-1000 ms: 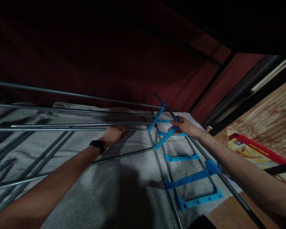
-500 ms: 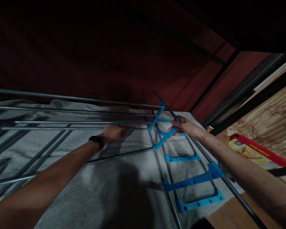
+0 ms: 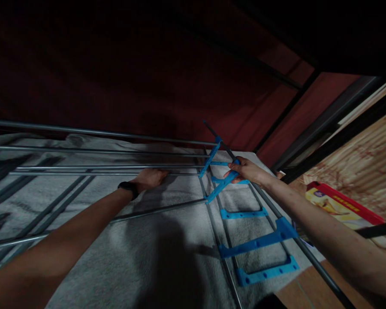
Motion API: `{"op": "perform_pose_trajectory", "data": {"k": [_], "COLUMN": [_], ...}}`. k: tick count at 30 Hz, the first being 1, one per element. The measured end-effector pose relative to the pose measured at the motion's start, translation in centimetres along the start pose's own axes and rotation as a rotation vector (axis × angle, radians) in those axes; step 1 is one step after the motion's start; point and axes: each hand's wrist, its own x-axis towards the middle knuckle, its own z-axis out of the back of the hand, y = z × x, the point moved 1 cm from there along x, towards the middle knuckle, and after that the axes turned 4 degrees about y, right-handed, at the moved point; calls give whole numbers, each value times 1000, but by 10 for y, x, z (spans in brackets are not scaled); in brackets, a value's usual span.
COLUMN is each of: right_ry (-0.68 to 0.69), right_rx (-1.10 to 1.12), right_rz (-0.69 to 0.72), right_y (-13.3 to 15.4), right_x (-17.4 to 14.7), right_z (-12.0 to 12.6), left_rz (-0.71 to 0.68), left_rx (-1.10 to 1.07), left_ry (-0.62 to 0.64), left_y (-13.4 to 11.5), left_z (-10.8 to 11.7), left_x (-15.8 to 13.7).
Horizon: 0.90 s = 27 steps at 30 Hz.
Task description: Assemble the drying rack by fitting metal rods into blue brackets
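Note:
My left hand (image 3: pixel 150 178), with a black band on its wrist, is closed around a thin grey metal tube (image 3: pixel 183 174) that runs toward a blue bracket (image 3: pixel 210 159). My right hand (image 3: pixel 246 170) grips another blue plastic bracket (image 3: pixel 223 187) at its upper end, where a dark tube (image 3: pixel 273 205) passes through. This bracket slants down to the left and meets a metal tube (image 3: pixel 161 211) at its lower end. More blue brackets (image 3: pixel 259 243) join the tubes into a ladder-like frame on the right. My left fingertips are partly hidden.
The frame lies on a grey blanket (image 3: pixel 116 262). Several loose tubes (image 3: pixel 51 210) cross on the left. Behind hangs a dark red curtain (image 3: pixel 122 86). At the right are black metal bars (image 3: pixel 289 109), a red and yellow box (image 3: pixel 344 204) and brown floor tiles (image 3: pixel 312 285).
The view has shifted slightly. The lower tube at my left hand has slid a little to the right at its far left end. Both hands keep their holds.

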Motion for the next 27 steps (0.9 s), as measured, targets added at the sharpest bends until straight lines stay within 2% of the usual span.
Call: {"op": "perform_pose_trajectory", "data": {"k": [8, 19, 23, 27], "right_ry": [-3, -35, -58, -40], "right_rx": [-28, -51, -67, -76], "right_rz": [47, 32, 22, 20], "right_y": [-8, -4, -6, -13], "right_x": [6, 2, 3, 11], "right_z": [1, -5, -3, 2], "left_rz": [23, 159, 183, 136], "left_rx": [-2, 23, 46, 95], "left_ry": [-80, -60, -131, -340], "left_y": [-1, 2, -12, -35], "left_z": [-1, -6, -6, 2], "left_x": [-9, -44, -71, -125]}}
